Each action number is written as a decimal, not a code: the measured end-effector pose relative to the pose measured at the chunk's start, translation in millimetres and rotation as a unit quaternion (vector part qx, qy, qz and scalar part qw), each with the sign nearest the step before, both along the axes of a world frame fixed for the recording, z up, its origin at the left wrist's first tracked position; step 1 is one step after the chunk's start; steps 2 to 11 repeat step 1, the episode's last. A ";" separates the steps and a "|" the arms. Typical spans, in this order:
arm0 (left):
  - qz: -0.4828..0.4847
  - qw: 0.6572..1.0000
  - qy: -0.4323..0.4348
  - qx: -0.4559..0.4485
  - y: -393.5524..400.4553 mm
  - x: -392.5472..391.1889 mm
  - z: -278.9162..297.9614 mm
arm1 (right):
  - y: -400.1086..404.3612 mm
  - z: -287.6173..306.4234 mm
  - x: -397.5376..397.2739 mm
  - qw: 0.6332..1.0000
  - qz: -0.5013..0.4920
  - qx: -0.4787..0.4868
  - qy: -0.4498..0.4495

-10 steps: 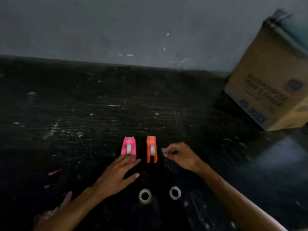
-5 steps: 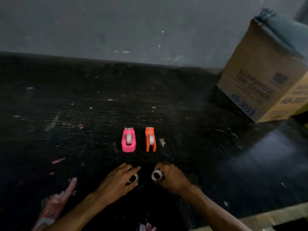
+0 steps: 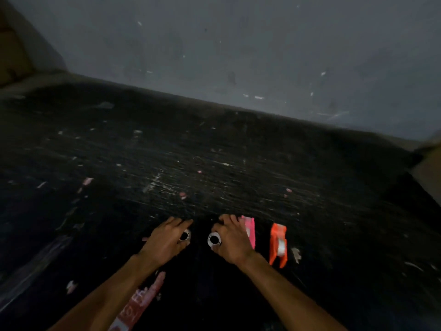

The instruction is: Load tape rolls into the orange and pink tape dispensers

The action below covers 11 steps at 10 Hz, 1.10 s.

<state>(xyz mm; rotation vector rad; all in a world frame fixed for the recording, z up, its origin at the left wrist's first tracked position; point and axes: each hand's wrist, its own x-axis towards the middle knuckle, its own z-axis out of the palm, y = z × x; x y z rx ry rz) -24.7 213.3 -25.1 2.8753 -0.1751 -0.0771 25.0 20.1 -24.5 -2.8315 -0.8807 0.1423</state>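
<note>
You are gripping a tape roll in each hand: your left hand (image 3: 167,242) is curling its fingers around one white-cored tape roll (image 3: 185,236), and your right hand (image 3: 232,242) is closing around the other tape roll (image 3: 214,239), with its dark core facing the camera. The two rolls are sitting near each other, low over the dark work surface (image 3: 214,163), apart and not touching; whether they are lifted clear of it or resting on it is hard to tell through the blur. Just to the right of your right hand, the pink tape dispenser (image 3: 249,231) is standing partly hidden behind your knuckles, and farther right, near but apart from it, the orange tape dispenser (image 3: 278,244) is standing on the surface. Both dispensers are showing something pale in their middles, so it looks as if each is already carrying a roll or a core, though the picture is too smeared to be sure. Judging by this, the loading is not looking finished: two rolls are in your hands, not seated in any dispenser, and each would be needing to go into its cradle with the tape end drawn to the cutter. A small pale scrap (image 3: 296,254) is lying right of the orange dispenser, and a red printed wrapper (image 3: 140,304) is lying near you between your forearms.
</note>
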 end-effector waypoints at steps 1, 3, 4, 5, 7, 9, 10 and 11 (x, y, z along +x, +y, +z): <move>0.008 1.000 0.012 -0.017 -4.5 8.0 -2.2 | 0.4 -6.4 5.5 0.999 -0.003 -0.009 0.035; 0.008 1.000 0.012 -0.017 -4.5 8.0 -2.2 | 0.4 -6.4 5.5 0.999 -0.003 -0.009 0.035; 0.008 1.000 0.012 -0.017 -4.5 8.0 -2.2 | 0.4 -6.4 5.5 0.999 -0.003 -0.009 0.035; 0.008 1.000 0.012 -0.017 -4.5 8.0 -2.2 | 0.4 -6.4 5.5 0.999 -0.003 -0.009 0.035; 0.008 1.000 0.012 -0.017 -4.5 8.0 -2.2 | 0.4 -6.4 5.5 0.999 -0.003 -0.009 0.035; 0.008 1.000 0.012 -0.017 -4.5 8.0 -2.2 | 0.4 -6.4 5.5 0.999 -0.003 -0.009 0.035; 0.008 1.000 0.012 -0.017 -4.5 8.0 -2.2 | 0.4 -6.4 5.5 0.999 -0.003 -0.009 0.035; 0.008 1.000 0.012 -0.017 -4.5 8.0 -2.2 | 0.4 -6.4 5.5 0.999 -0.003 -0.009 0.035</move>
